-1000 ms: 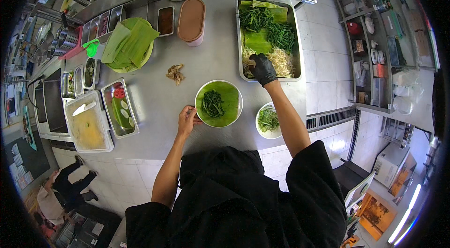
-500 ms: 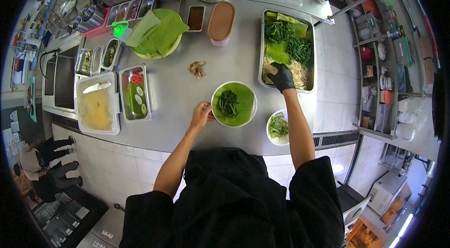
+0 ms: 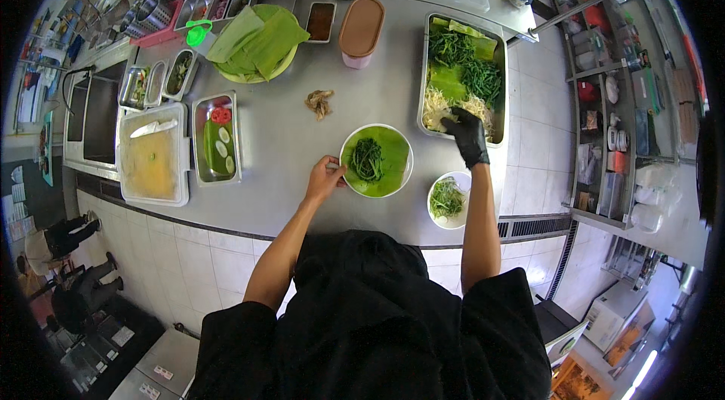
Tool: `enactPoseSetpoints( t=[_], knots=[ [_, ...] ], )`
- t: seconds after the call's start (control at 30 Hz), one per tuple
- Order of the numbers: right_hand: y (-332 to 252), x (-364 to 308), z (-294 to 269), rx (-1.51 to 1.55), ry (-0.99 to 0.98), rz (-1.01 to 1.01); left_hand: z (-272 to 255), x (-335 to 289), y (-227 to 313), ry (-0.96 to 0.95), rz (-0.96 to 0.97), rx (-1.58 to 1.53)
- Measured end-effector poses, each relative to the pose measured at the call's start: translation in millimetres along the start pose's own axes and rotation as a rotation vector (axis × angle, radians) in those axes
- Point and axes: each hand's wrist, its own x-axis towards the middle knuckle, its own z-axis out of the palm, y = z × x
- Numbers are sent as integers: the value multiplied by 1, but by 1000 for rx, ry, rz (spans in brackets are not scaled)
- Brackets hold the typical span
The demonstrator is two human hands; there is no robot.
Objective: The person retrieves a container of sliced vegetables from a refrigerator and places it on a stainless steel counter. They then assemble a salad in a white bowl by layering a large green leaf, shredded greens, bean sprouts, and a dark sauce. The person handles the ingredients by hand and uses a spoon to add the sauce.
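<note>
A white bowl (image 3: 408, 178) lined with green banana leaf (image 3: 395, 159) stands near the table's front, holding a mound of cooked dark greens (image 3: 368, 159). At its left rim my bare left hand (image 3: 325, 178) grips the edge, thumb and fingers closed. My right hand (image 3: 467, 137), in a black glove, is at the near end of a deep steel tray (image 3: 424, 60). Its fingers are curled into the pale bean sprouts (image 3: 436, 108); the fingertips are partly hidden. Behind the sprouts lie leafy greens (image 3: 451, 47) and long green beans (image 3: 482, 80), with banana leaf between them.
A white bowl of shredded greens (image 3: 447, 197) sits beside my right forearm. Leftward are a steel tray of cucumber and tomato (image 3: 217, 139), a lidded tub with a knife (image 3: 155, 166) and a stack of cut banana leaves (image 3: 260, 41). A brown-lidded container (image 3: 361, 26) and a crumpled brown clump (image 3: 319, 104) lie centrally.
My right hand has shifted slightly right and turned within the bean sprouts. My left hand stays on the bowl's rim. The whole view has tilted a little.
</note>
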Motion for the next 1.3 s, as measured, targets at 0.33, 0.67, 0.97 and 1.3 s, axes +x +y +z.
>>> enactPoseSetpoints(
  t=[0.33,0.67,0.97,1.3],
  knots=[
    [21,-103,131,-366,59,-225,1,-4,6,8,35,57],
    [33,-87,145,-396,150,-296,-1,0,0,-11,45,71],
    [48,-87,135,-386,156,-422,3,-3,7,12,26,71],
    [30,-66,87,-277,122,-416,1,0,2,12,11,73]
  ],
)
